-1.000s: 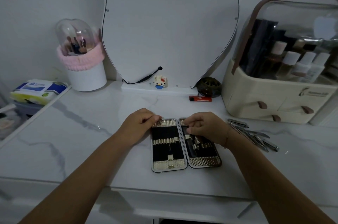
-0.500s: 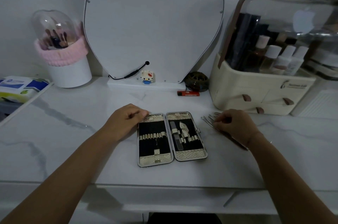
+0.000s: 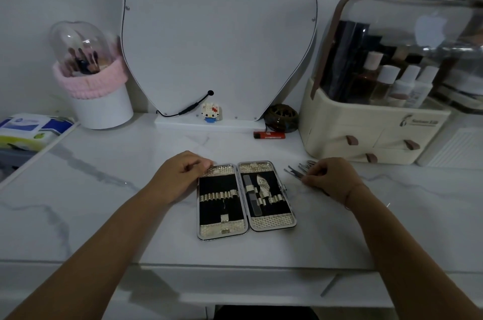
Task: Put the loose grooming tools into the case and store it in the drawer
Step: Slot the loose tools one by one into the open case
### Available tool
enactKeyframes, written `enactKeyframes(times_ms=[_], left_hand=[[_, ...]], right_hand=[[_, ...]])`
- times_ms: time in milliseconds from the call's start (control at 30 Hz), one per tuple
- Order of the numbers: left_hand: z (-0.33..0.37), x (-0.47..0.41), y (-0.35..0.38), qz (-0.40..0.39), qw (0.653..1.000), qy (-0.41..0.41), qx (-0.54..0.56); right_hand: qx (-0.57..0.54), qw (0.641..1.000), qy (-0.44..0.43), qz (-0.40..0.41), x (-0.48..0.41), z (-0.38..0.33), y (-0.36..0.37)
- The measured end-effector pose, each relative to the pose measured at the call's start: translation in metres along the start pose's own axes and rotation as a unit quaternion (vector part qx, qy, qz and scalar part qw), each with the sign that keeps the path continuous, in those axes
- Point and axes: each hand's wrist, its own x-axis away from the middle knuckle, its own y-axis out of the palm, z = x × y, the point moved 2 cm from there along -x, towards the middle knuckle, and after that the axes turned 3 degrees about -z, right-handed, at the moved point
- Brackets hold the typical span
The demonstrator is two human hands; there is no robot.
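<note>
While the open case (image 3: 247,200) is steadied on the counter (image 3: 104,189) by the curled left hand (image 3: 180,175), loose tools (image 3: 295,172) at its two o'clock are pinched by the right hand (image 3: 332,178) for slotting under a free loop.

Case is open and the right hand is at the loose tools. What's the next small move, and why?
Probably pick one piece from the loose metal grooming tools, which the right hand has its fingers curled onto, and carry it left to the open black-lined metal case. The elastic loops in its left half look empty, and the left hand rests at its top corner.
</note>
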Motion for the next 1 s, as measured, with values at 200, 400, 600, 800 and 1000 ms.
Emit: enactKeyframes(times_ms=[200,400,600,800,1000], left_hand=[[0.0018,-0.0005,-0.0001,0.002,1.0,-0.001,-0.012],[0.0044,0.0001,0.0006,0.002,1.0,0.004,-0.02],[0.0006,-0.0006,0.0001,0.001,1.0,0.001,0.004],[0.0037,-0.0003,0.0002,0.0,1.0,0.009,-0.015],[0.0054,0.0005,-0.0006,-0.001,0.999,0.01,-0.034]], right_hand=[[-0.02,1.0,-0.012,0.003,-0.0011,-0.0055,-0.0065],[-0.042,0.999,-0.002,0.004,-0.0051,-0.0019,-0.0097],[-0.016,1.0,-0.01,-0.011,-0.0069,-0.004,-0.0091],[-0.017,1.0,0.005,-0.003,-0.0106,-0.0054,-0.0062],[-0.046,0.999,0.009,0.028,-0.0091,-0.0043,-0.007]])
